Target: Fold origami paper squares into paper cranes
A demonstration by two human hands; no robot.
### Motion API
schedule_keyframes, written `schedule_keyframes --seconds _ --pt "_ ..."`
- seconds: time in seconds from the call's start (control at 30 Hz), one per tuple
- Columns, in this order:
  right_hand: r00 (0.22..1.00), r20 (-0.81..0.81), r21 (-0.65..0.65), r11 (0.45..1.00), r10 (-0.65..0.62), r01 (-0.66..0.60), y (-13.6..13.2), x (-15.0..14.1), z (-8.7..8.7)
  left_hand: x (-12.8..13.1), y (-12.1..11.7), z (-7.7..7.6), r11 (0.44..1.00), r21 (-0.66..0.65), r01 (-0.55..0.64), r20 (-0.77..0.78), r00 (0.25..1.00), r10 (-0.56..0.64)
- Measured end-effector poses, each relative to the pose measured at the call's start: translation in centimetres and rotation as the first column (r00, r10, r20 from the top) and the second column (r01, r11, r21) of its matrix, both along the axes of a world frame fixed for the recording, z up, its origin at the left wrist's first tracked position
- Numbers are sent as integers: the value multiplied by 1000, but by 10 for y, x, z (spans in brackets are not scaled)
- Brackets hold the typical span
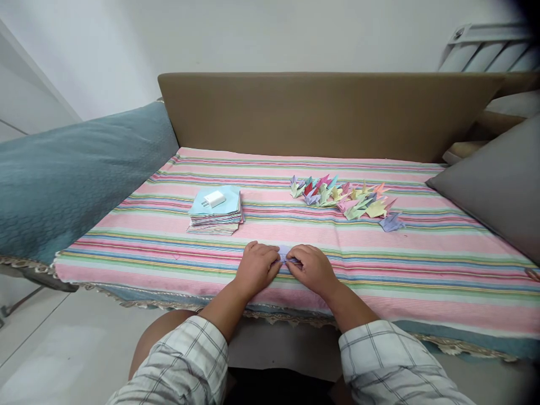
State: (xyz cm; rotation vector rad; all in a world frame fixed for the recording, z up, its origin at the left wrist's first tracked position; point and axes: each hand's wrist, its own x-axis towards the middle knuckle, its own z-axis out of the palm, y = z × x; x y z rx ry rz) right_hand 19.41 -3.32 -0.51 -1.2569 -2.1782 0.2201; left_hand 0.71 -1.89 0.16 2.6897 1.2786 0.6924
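Between my two hands lies a small piece of lavender paper (284, 249), low over the striped cloth near the seat's front edge. My left hand (258, 264) pinches its left side, fingers bent and closed. From the other side my right hand (311, 267) grips the paper between thumb and fingers. Most of the paper is hidden by the fingers, so its folds cannot be made out. Beyond my right hand, several folded paper cranes (341, 197) in many colours sit clustered. Up and left of my left hand is a stack of square paper (217, 219), light blue on top.
A white plug adapter (214, 199) rests on the paper stack. The striped cloth (139, 247) covers the seat, with a brown backrest (316, 115) behind. A blue padded armrest (93, 169) bounds the left, a grey cushion (502, 180) the right.
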Motion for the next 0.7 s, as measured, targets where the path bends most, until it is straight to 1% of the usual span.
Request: schedule_keyframes --seconds 0.2,0.37,0.53,0.7 --pt "1000 14 -10 1000 16 -15 1 1 0 0 0 2 997 -65 -31 16 999 33" --pt "1000 21 1 1000 17 -17 1 0 0 0 0 2 996 -77 -37 11 999 38" --pt "1000 17 -9 1000 15 -15 1 0 0 1 -2 2 996 -64 -58 -9 998 58" --pt "1000 12 -33 999 9 -9 1 0 0 3 -3 4 999 -4 -37 -47 998 36"
